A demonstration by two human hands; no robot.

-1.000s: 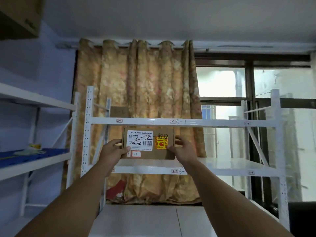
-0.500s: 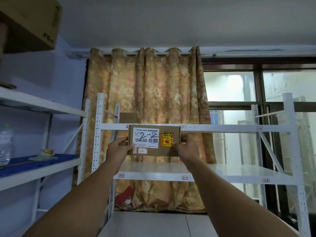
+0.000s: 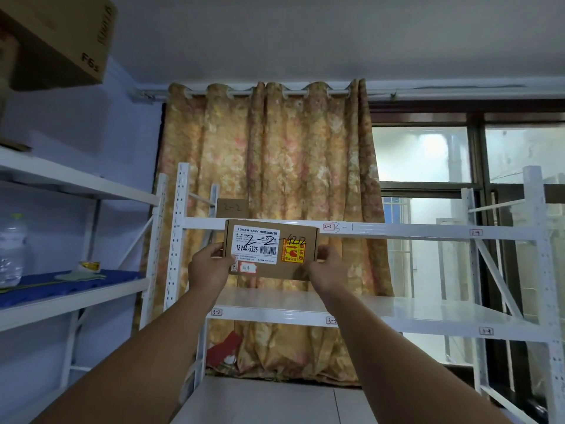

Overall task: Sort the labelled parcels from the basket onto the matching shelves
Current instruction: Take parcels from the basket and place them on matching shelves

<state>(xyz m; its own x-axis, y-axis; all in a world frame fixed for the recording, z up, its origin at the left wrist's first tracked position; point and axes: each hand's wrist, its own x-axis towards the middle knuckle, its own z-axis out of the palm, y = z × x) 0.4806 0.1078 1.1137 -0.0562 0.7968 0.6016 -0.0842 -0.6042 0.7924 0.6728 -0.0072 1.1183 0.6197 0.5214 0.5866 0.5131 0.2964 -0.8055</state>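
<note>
Both hands, my left hand (image 3: 211, 266) at nine o'clock and right hand (image 3: 325, 267) at three, clamp the short ends of the stiff, seemingly light cardboard parcel (image 3: 270, 249) marked 2-2, held against the upper shelf (image 3: 412, 232) edge, fragile sticker advising gentle handling.

Upright "2-2" brown parcel (image 3: 271, 249)

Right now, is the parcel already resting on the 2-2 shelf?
No: the parcel is held in the air by the left hand and right hand, in front of the upper shelf beam.
</note>
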